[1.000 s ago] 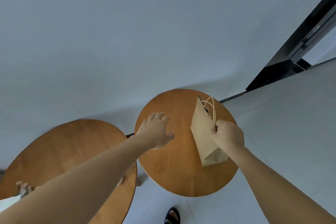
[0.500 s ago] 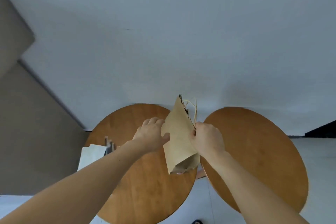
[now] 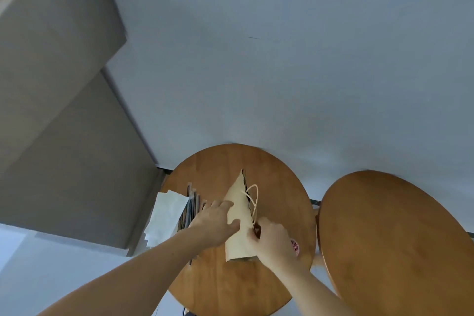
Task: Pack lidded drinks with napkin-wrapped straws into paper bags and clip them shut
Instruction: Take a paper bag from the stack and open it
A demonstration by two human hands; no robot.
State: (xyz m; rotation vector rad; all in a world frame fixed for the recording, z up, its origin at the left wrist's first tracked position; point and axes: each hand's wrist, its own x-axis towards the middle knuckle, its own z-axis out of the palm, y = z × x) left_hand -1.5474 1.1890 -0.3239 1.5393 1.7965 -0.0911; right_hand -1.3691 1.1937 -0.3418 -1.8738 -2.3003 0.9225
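Note:
A brown paper bag (image 3: 239,215) with cord handles stands tilted on the left round wooden table (image 3: 225,161). My left hand (image 3: 215,223) presses flat against the bag's left face, thumb on the paper. On the bag's right edge my right hand (image 3: 272,241) pinches the paper near the handles. White napkins (image 3: 165,213) lie at the table's left edge, with dark straws (image 3: 192,204) beside them. A small red-and-white thing (image 3: 295,246) peeks out behind my right hand; I cannot tell what it is. No drink cup is visible.
A second round wooden table (image 3: 397,238) stands close on the right. A grey sofa or cabinet (image 3: 56,115) fills the left side. The floor around is pale.
The view swung left and the bag came from the right table over to the left one. My left hand, free one second ago, now rests on the bag.

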